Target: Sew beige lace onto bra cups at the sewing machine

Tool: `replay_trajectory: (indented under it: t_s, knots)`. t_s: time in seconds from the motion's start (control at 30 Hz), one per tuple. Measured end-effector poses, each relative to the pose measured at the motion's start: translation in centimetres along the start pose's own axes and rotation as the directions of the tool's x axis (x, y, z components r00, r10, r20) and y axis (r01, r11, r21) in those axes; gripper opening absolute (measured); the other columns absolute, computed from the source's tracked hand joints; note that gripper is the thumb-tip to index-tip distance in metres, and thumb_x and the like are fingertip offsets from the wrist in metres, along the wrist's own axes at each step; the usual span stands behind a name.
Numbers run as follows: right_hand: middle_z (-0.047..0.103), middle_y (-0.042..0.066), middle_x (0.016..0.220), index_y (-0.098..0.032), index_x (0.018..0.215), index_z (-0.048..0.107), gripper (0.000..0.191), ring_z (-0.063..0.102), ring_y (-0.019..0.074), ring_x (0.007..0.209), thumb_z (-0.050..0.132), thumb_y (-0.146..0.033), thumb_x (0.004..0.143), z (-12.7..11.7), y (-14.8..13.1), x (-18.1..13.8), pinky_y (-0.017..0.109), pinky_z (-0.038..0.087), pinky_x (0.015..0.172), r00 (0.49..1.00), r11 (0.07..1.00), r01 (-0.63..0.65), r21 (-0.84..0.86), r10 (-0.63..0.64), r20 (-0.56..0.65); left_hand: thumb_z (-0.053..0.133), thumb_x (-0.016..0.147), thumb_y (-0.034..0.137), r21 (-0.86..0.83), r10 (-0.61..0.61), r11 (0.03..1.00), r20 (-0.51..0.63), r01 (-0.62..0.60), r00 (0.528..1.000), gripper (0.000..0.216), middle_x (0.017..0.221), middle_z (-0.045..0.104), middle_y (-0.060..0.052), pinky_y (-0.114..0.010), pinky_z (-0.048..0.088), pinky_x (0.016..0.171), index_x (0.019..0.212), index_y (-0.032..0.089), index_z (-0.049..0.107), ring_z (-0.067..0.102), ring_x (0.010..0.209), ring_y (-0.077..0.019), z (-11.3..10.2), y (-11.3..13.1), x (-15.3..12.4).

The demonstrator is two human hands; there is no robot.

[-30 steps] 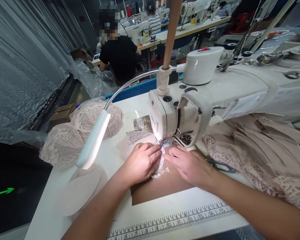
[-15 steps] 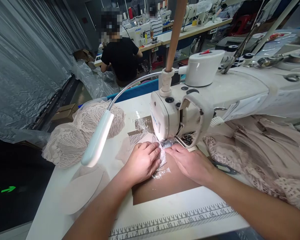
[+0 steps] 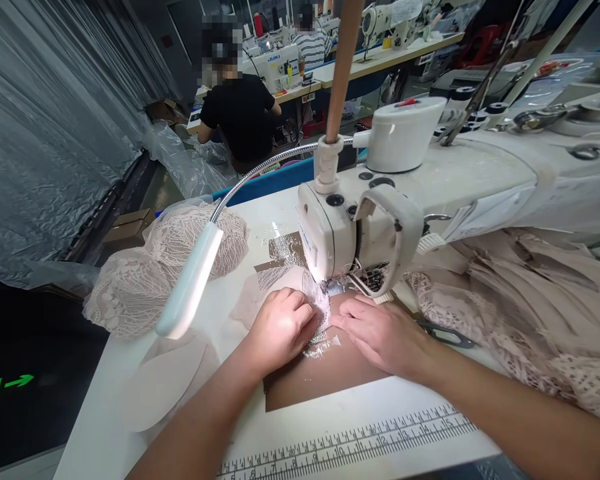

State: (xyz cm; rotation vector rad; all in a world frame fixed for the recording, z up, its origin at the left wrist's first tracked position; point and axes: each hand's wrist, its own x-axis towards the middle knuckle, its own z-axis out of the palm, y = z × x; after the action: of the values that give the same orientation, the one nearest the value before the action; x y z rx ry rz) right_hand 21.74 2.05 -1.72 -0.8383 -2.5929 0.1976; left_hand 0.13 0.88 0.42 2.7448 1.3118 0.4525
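Note:
A piece of pale pink lace fabric [image 3: 321,301] lies under the needle area of a white sewing machine [image 3: 325,233]. My left hand [image 3: 283,327] rests on the lace's left side, fingers curled and closed on it. From the other side, my right hand [image 3: 375,330] has its thumb and index finger together at the lace's lower right edge. Its other fingers are bent, and the fingertips are partly hidden. Beneath both hands is a brown plate [image 3: 325,383] with clear tape on it. The presser foot is mostly hidden behind the machine head.
Lace cups [image 3: 130,290] and flat beige pieces [image 3: 165,383] lie left under a lamp [image 3: 193,287]. Dark scissors [image 3: 447,335] and a beige lace pile [image 3: 520,293] are on the right. A ruler strip [image 3: 350,443] runs along the front edge. Another person [image 3: 240,113] sits beyond.
My right hand has drawn back slightly toward me from the presser foot, its fingers more bent. The left hand has also slid a little nearer, fingers more curled, uncovering more lace.

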Motion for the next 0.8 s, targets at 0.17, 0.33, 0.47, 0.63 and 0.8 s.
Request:
replay_trajectory:
  t_s: [0.17,0.33,0.47,0.63,0.8]
  knots:
    - [0.057,0.003,0.072,-0.017,0.093,0.065,0.026,0.048,0.0136,0.062,0.040,-0.010,0.087,-0.30,-0.18,0.27,0.026,0.032,0.058,0.996,0.998,-0.059,0.011,0.060,-0.066,0.046,0.091,0.026,-0.034,-0.102,0.994,0.004,0.102,0.995,0.024,0.069,0.056,-0.005,-0.032,0.041,0.066,0.072,0.017,0.058,0.050,0.071,-0.0175,0.09,0.18,0.21]
    - [0.058,0.003,0.071,-0.018,0.091,0.066,0.028,0.050,0.0143,0.063,0.039,-0.010,0.087,-0.81,-0.42,0.61,0.026,0.035,0.059,0.995,0.997,-0.074,0.021,0.075,-0.068,0.046,0.089,0.023,-0.010,-0.125,0.992,-0.014,0.125,0.992,0.024,0.067,0.055,-0.005,-0.031,0.040,0.064,0.067,0.017,0.053,0.048,0.068,-0.0173,0.35,0.39,0.16]
    - [0.057,0.003,0.071,-0.019,0.090,0.067,0.029,0.050,0.0143,0.063,0.039,-0.011,0.088,-0.81,-0.39,0.59,0.026,0.035,0.059,0.995,0.997,-0.078,0.022,0.079,-0.068,0.046,0.088,0.023,-0.008,-0.181,0.984,-0.044,0.180,0.983,0.023,0.069,0.056,-0.004,-0.030,0.039,0.063,0.068,0.017,0.054,0.049,0.067,-0.0168,0.52,0.51,-0.02]
    - [0.058,0.003,0.071,-0.019,0.090,0.067,0.028,0.050,0.0146,0.064,0.040,-0.011,0.087,-0.66,-0.32,0.50,0.026,0.035,0.059,0.994,0.995,-0.094,0.024,0.096,-0.060,0.047,0.089,0.018,-0.013,-0.152,0.988,-0.049,0.152,0.987,0.018,0.077,0.058,-0.004,-0.030,0.038,0.065,0.083,0.021,0.064,0.051,0.072,-0.0165,0.83,0.51,-0.19]
    - [0.058,0.004,0.071,-0.019,0.090,0.067,0.029,0.050,0.0145,0.064,0.040,-0.011,0.087,-0.55,-0.29,0.54,0.026,0.035,0.059,0.993,0.994,-0.102,0.030,0.103,-0.054,0.050,0.088,0.020,0.030,-0.148,0.988,-0.026,0.149,0.989,0.019,0.076,0.058,-0.003,-0.030,0.036,0.061,0.091,0.025,0.068,0.049,0.070,-0.0169,0.87,0.42,-0.07]
